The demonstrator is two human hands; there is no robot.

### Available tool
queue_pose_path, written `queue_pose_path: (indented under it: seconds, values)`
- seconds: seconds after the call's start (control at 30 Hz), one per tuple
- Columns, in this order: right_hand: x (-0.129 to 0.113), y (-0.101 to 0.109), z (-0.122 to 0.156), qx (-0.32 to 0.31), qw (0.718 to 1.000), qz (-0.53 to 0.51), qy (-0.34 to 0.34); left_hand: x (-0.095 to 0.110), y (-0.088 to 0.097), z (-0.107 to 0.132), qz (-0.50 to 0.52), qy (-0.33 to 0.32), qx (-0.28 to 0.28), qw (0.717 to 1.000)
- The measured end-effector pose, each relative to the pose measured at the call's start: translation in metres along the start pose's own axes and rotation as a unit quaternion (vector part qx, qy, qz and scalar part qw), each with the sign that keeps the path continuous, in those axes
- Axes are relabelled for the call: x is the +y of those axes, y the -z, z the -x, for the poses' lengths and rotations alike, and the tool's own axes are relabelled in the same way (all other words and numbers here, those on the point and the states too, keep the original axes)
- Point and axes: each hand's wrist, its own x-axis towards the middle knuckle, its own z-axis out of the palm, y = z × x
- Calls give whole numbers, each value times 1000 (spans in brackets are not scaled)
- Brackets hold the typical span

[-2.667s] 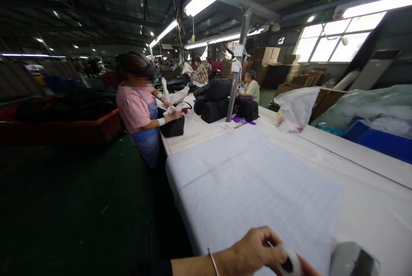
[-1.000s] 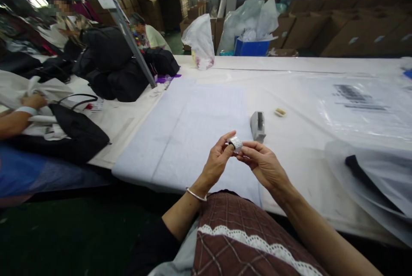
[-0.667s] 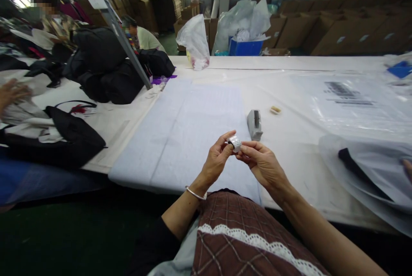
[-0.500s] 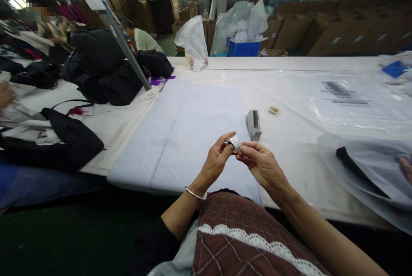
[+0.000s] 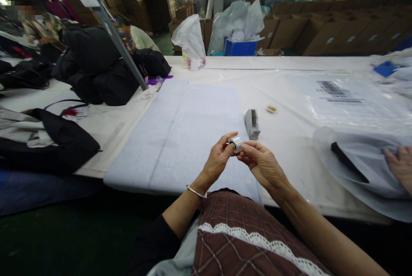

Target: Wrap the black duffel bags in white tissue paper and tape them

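Note:
Between my two hands is a small white roll with dark dots, perhaps tape or stickers; its exact kind is too small to tell. My left hand grips it from the left, thumb and fingers around its dark inner side. The fingertips of my right hand pinch its right edge. Just beyond the hands a grey tape dispenser stands on the table. A small yellowish piece lies behind it to the right. Below the hands spreads a pale blue-white sheet.
Black bags are piled at left beside a slanted metal post. An open black bag lies nearer. At right, a co-worker's hand rests on a translucent bag. A blue box and cartons stand behind the table.
Both hands stay nearly in place with the roll. At right, the co-worker's hand has come further into view over the translucent bag. The whole view has shifted slightly.

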Motion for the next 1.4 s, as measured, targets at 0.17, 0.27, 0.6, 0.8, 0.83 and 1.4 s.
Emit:
queue_pose_path:
  seconds: [0.17,0.27,0.6,0.8,0.83,1.4]
  values:
    - [4,-1,-2,13,1000,3,-5,-9,1,-4,57,23,10,998]
    - [6,-3,-3,8,1000,10,-2,-6,1,-3,23,15,19,999]
    - [8,-5,-7,14,998,-41,-47,6,2,-1,-93,-13,39,995]
    - [13,-4,-14,6,998,-50,-49,8,1,-1,-98,-23,55,993]
    - [13,-5,-15,3,998,-52,-46,9,1,-1,-114,-32,64,991]
    - [-1,-2,-36,-43,997,69,1,5,-4,-7,-210,-110,164,958]
